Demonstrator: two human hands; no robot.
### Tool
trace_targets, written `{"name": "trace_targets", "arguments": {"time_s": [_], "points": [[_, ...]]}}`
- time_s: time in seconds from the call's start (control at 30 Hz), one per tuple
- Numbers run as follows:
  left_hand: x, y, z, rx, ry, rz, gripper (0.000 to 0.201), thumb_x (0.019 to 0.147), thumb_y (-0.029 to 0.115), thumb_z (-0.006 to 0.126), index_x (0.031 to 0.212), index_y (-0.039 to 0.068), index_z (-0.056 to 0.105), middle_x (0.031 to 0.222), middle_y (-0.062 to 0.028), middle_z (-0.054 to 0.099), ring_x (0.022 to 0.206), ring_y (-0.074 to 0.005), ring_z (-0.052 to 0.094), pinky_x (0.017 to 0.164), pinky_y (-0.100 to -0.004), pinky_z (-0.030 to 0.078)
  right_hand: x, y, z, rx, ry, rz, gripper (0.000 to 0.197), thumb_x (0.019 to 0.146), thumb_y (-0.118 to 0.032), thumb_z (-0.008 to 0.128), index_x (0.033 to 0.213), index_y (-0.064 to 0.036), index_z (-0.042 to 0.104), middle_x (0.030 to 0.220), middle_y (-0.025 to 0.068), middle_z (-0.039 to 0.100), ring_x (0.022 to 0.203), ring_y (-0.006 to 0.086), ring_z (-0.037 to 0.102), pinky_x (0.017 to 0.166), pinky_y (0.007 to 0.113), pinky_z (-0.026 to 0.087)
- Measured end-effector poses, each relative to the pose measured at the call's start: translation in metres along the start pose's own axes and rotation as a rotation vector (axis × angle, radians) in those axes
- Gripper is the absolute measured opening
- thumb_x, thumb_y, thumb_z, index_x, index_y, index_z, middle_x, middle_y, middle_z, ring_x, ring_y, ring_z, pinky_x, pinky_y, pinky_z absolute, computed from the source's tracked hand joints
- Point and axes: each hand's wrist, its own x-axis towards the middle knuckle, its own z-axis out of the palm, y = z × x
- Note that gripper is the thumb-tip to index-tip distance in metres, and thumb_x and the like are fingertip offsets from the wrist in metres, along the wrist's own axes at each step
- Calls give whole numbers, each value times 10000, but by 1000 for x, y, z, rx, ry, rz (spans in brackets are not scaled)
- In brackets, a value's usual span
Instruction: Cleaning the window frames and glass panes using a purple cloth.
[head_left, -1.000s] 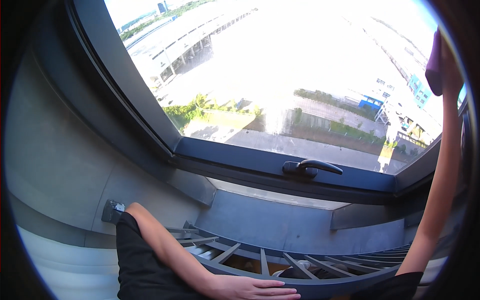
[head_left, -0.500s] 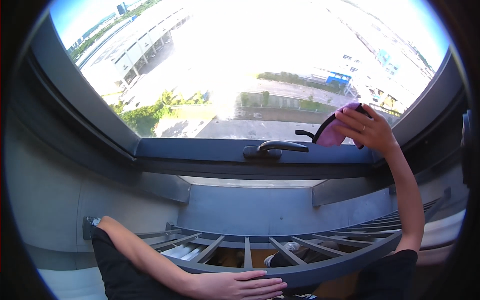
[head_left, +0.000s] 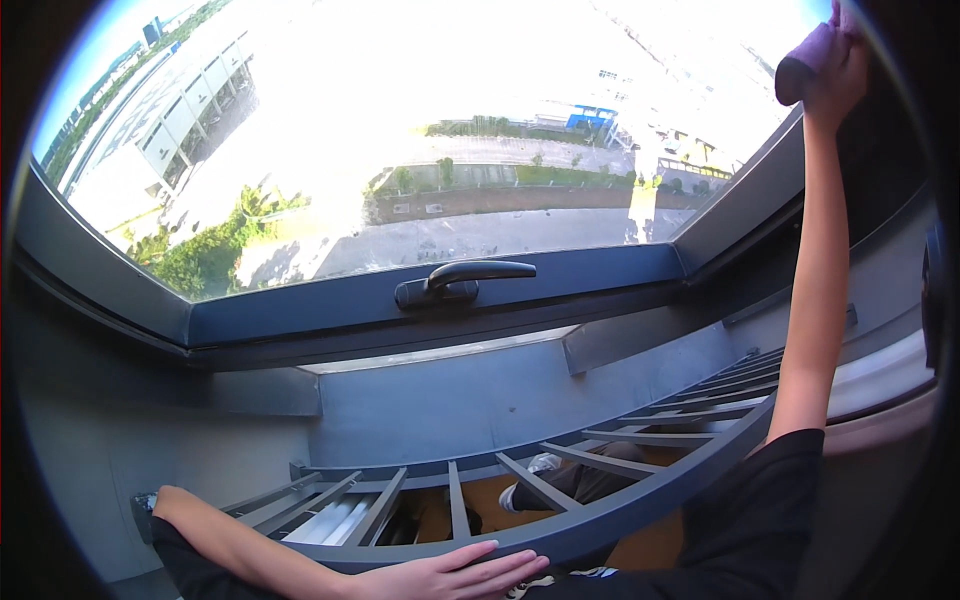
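Note:
At the upper right, my right hand [head_left: 843, 82] is raised high with the arm stretched out. It is closed on a purple cloth [head_left: 808, 58] with dark edging, bunched against the right side of the window frame [head_left: 745, 190] or the glass beside it; exactly which I cannot tell. Low in the middle, my left hand [head_left: 455, 577] lies with fingers stretched out along the top bar of a curved grey railing [head_left: 620, 520]. The window glass [head_left: 560, 215] spreads in front of me, and a black window handle [head_left: 470, 275] sits on its lower frame.
Between the railing and the window is a grey ledge [head_left: 440, 400]. Below the bars, a shoe [head_left: 540, 464] and trouser legs show over a brown floor. A dark fitting [head_left: 932, 295] is on the wall at the right. Outside are buildings, trees and a road.
My right hand has moved up and to the right with the cloth, from the lower right of the glass to its upper right edge. My left hand stays on the railing. The view has shifted.

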Motion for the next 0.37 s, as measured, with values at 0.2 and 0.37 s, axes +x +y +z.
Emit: {"name": "trace_targets", "arguments": {"time_s": [0.2,0.37], "points": [[-2,2,-10,81,-75,-29,614,891,271,419,1465,62,365,1590,-96,193,1471,-252,166,1186,-461,154,-96,-85,-27,-2,-235,-134,308,976,-93,468,1244,57,497,1292,271,500,1199,430,493,1012,447,371],[-2,-10,10,-266,-94,78,566,951,205,526,1480,106,348,1561,-132,259,1463,-300,178,1191,-466,135,-194,-131,-61,74,-580,-129,529,938,-118,529,1410,37,349,1487,272,306,1347,496,330,1102,570,234]]}}
